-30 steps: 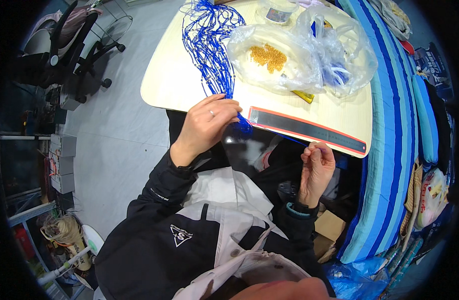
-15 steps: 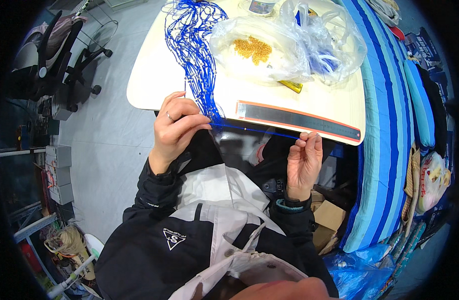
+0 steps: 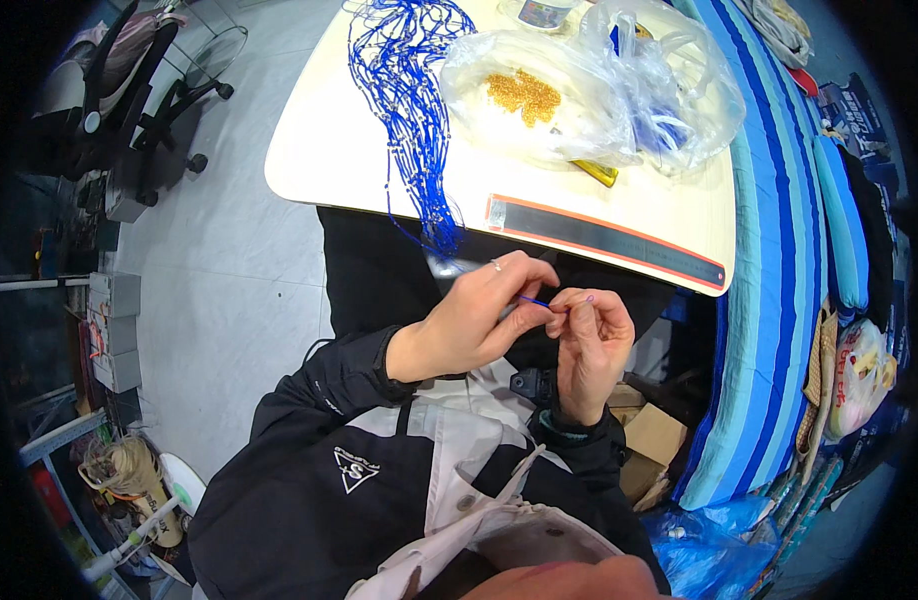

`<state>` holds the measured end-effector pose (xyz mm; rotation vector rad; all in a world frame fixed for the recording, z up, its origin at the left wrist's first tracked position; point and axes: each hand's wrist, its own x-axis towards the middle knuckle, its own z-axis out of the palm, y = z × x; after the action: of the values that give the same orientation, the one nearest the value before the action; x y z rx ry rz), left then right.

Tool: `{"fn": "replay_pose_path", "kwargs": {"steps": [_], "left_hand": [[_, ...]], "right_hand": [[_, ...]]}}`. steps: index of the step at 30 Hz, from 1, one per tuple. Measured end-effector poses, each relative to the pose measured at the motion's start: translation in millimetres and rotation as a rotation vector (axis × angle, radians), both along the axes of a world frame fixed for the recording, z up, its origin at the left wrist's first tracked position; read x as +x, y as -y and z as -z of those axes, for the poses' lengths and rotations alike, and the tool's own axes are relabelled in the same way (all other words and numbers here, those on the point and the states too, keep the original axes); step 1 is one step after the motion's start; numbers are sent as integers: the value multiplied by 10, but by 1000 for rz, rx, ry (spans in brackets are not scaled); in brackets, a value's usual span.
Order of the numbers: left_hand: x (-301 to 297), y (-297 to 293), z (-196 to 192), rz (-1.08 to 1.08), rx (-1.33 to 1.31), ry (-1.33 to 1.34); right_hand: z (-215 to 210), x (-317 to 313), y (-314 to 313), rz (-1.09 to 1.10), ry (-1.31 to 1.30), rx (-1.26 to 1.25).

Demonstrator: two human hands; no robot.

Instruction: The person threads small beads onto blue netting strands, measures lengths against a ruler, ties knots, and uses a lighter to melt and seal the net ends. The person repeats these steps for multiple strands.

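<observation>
A thin blue cord (image 3: pixel 535 301) stretches a short way between my two hands, in front of the table's near edge. My left hand (image 3: pixel 479 310), a ring on one finger, is closed with the cord between thumb and fingers. Close beside it, my right hand (image 3: pixel 591 345) pinches the same cord at its fingertips; the cord's end is too small to make out. A thick bundle of blue cords dotted with small beads (image 3: pixel 411 110) lies across the table's left part. Its lower ends hang over the edge.
On the white table (image 3: pixel 319 150) are a black ruler with an orange border (image 3: pixel 609 240), a clear plastic bag (image 3: pixel 469 85) with gold beads (image 3: pixel 524 97), and a yellow object (image 3: pixel 596 173). Blue striped cloth (image 3: pixel 779 300) covers the right side. An office chair (image 3: pixel 149 120) stands at left.
My left hand has moved right and down from the bundle to meet my right hand. The cord, stretched long between them before, now shows only a short length. The view has shifted slightly.
</observation>
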<state>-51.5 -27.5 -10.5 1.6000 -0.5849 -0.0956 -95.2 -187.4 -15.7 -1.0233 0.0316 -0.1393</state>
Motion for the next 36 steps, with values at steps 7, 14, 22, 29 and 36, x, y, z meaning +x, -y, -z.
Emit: {"fn": "replay_pose_path", "kwargs": {"steps": [7, 14, 22, 29, 36], "left_hand": [[30, -71, 3, -144, 29, 224], [70, -133, -22, -165, 71, 315], [177, -176, -49, -109, 141, 530], [193, -145, -13, -117, 152, 549], [104, -180, -32, -261, 63, 350]], "right_hand": [[99, 21, -10, -47, -21, 233], [84, 51, 14, -137, -28, 114], [86, 81, 70, -426, -282, 111], [171, 68, 25, -485, -275, 225], [180, 32, -50, -439, -264, 301]]}}
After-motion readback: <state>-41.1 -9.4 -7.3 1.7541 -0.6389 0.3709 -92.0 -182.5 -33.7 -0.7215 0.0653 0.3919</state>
